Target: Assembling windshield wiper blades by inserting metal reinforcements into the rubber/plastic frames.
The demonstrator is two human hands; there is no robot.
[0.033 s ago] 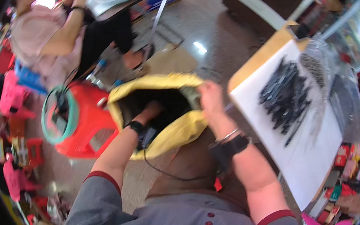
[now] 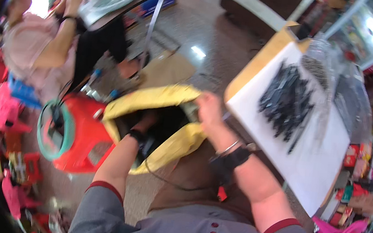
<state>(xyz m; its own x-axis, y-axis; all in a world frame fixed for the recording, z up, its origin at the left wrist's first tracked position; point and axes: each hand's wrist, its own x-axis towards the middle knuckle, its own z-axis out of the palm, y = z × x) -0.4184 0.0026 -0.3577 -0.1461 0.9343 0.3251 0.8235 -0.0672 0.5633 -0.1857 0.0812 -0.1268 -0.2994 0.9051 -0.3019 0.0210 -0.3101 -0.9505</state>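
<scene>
Yellow bag [image 2: 178, 145] gapes dark inside; left hand [image 2: 145, 122] reaches in, grip unclear, right hand [image 2: 208, 111] pinching its rim.

My top: grey, short-sleeved, with a dark red band edging each sleeve and a row of small dark red buttons down the front. My lap: brown cloth below the top. My left hand [image 2: 145, 120]: a black watch or band at the wrist, with a thin black cord trailing from it. My right hand [image 2: 209, 110]: a thin silver bangle at the wrist, then a broad black strap just behind it.
</scene>
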